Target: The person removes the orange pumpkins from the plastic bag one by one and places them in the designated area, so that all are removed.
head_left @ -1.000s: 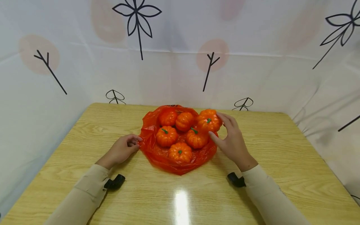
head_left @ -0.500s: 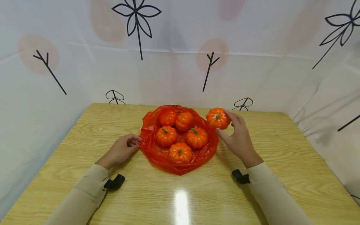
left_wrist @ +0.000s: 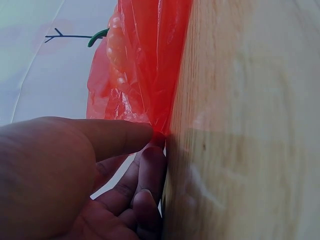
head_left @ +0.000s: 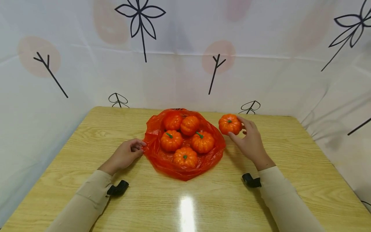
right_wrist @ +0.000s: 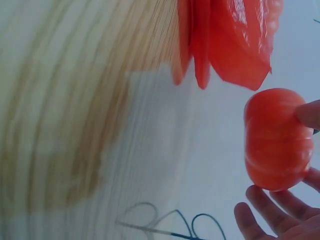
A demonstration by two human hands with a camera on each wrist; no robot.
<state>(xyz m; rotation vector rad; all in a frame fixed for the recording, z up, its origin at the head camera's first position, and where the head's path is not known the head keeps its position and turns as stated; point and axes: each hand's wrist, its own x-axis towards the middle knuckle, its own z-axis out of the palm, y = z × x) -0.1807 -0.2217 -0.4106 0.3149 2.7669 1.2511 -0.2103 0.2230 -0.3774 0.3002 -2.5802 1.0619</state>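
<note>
Between its thumb and fingers my right hand (head_left: 251, 141) grips a small orange toy pumpkin (head_left: 230, 124) with a green stem, just right of a red plastic bag (head_left: 157, 161). The right wrist view shows this pumpkin raised off the table, its ribbed side facing the camera. Several similar pumpkins sit in the spread bag, including a front one (head_left: 185, 157) and one with a long stem (head_left: 203, 142). At the bag's left edge, my left hand (head_left: 126, 152) pinches the thin plastic. Its thumb and fingertip meet on the film in the left wrist view, close to the tabletop.
The light wooden table (head_left: 185, 193) ends at a white patterned cloth (head_left: 179, 77) behind and at the sides. Black wrist mounts (head_left: 118, 188) stick out from both sleeves. A glare streak lies on the table's front part.
My right hand has moved right with the pumpkin, from above the bag's right side to beyond its rim. The left hand stays at the bag's left edge.
</note>
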